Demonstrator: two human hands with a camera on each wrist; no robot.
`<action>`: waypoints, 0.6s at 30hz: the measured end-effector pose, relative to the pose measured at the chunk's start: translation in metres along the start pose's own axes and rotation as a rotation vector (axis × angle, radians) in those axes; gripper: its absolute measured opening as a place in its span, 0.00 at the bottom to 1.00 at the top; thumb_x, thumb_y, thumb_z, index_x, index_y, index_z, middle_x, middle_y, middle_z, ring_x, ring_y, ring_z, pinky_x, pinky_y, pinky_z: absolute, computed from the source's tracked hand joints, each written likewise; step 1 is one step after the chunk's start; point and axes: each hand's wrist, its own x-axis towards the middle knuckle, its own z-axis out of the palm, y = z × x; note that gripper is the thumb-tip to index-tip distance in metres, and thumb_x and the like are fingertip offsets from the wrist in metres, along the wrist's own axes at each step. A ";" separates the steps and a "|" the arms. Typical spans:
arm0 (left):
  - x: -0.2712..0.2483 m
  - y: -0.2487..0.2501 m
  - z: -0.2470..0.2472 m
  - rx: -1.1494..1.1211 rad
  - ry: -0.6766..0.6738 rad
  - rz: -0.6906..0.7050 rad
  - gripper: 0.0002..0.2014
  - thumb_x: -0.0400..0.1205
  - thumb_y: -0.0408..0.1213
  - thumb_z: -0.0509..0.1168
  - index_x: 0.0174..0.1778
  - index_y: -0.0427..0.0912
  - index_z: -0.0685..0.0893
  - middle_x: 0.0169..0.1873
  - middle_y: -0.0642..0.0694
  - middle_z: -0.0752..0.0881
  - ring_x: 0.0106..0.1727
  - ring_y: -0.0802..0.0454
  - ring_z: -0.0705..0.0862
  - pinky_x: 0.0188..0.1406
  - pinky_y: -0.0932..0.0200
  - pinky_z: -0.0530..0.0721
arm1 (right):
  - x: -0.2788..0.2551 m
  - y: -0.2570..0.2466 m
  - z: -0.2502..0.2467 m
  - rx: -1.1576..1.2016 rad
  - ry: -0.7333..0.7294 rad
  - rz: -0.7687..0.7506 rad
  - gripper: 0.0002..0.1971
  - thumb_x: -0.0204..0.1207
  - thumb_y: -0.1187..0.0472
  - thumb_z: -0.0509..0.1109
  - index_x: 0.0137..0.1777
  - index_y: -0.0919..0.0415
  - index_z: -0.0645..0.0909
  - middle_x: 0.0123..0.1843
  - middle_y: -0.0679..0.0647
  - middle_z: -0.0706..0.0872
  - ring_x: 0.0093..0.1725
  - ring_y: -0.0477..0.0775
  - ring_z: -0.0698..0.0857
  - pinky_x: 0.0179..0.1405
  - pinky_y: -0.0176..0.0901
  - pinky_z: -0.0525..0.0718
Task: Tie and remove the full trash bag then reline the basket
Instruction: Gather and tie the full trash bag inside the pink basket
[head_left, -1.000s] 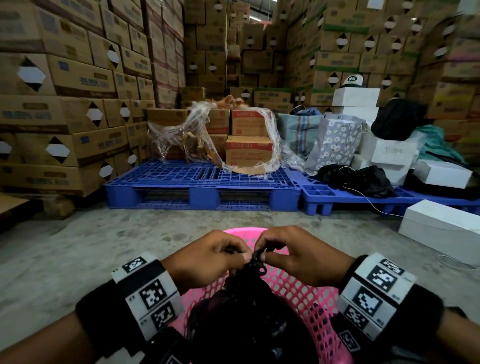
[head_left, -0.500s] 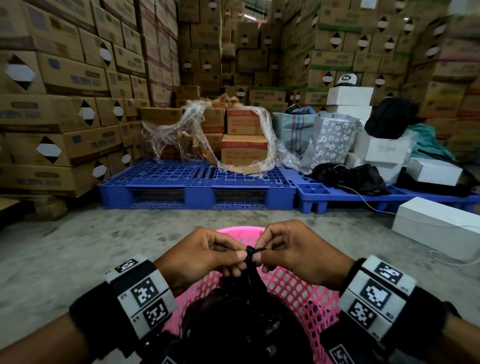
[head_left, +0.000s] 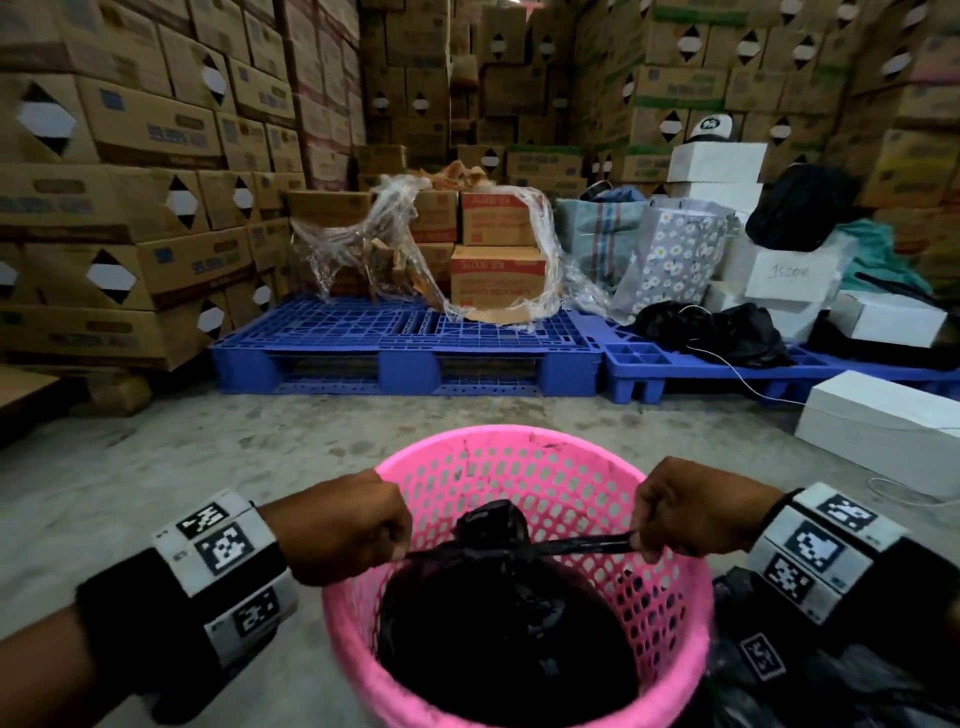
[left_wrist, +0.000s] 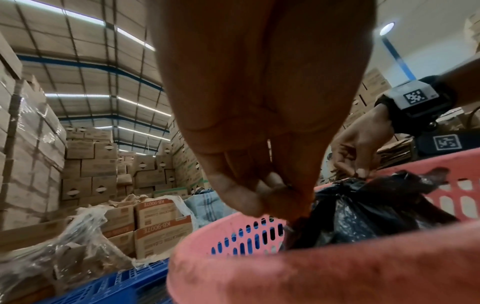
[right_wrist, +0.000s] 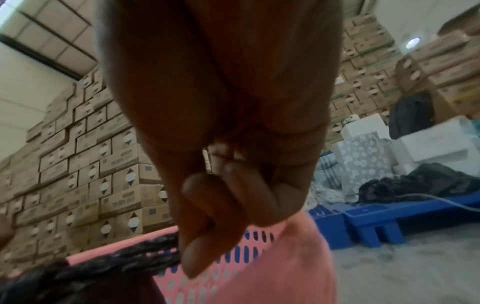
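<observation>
Pink perforated plastic basket (head_left: 519, 686) stands on the concrete floor (head_left: 156, 457), black trash bag (head_left: 498, 639) inside it filling the lower part. Bag neck gathered into a knot (head_left: 493, 525) at about rim height, toward the basket's far side. 2 twisted black tails run out sideways from the knot, taut. Left hand (head_left: 348, 525) fisted over the left rim, fingers curled and pinching the left tail; left wrist view shows the fingertips (left_wrist: 259, 197) pressed together on black plastic just above the rim. Right hand (head_left: 691, 509) over the right rim, thumb and fingers pinching the right tail (head_left: 587, 545); right wrist view shows the twisted strand (right_wrist: 124, 263) entering the curled fingers. Hands well apart, knot between them. Beyond the basket: blue pallets (head_left: 405, 343), stacked cardboard boxes (head_left: 130, 156), white boxes (head_left: 878, 421).
</observation>
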 end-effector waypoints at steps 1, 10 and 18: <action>0.000 -0.002 -0.002 0.014 0.021 -0.010 0.06 0.75 0.35 0.63 0.39 0.44 0.86 0.32 0.50 0.85 0.31 0.63 0.74 0.36 0.68 0.74 | -0.001 -0.003 -0.002 -0.023 0.023 -0.005 0.12 0.67 0.71 0.72 0.25 0.60 0.88 0.19 0.49 0.86 0.16 0.41 0.73 0.17 0.33 0.71; 0.024 0.039 -0.025 -0.747 0.158 0.023 0.12 0.74 0.27 0.71 0.50 0.47 0.84 0.30 0.39 0.86 0.27 0.55 0.84 0.28 0.65 0.81 | -0.029 -0.086 -0.007 0.213 0.186 -0.634 0.01 0.71 0.68 0.76 0.41 0.66 0.88 0.34 0.58 0.90 0.30 0.46 0.85 0.30 0.34 0.83; 0.039 0.031 -0.021 -0.572 0.183 0.013 0.04 0.75 0.31 0.70 0.42 0.36 0.89 0.34 0.33 0.91 0.30 0.50 0.87 0.29 0.63 0.82 | -0.016 -0.039 -0.007 0.015 0.215 -0.482 0.21 0.75 0.52 0.71 0.67 0.46 0.75 0.66 0.49 0.83 0.60 0.40 0.81 0.65 0.35 0.79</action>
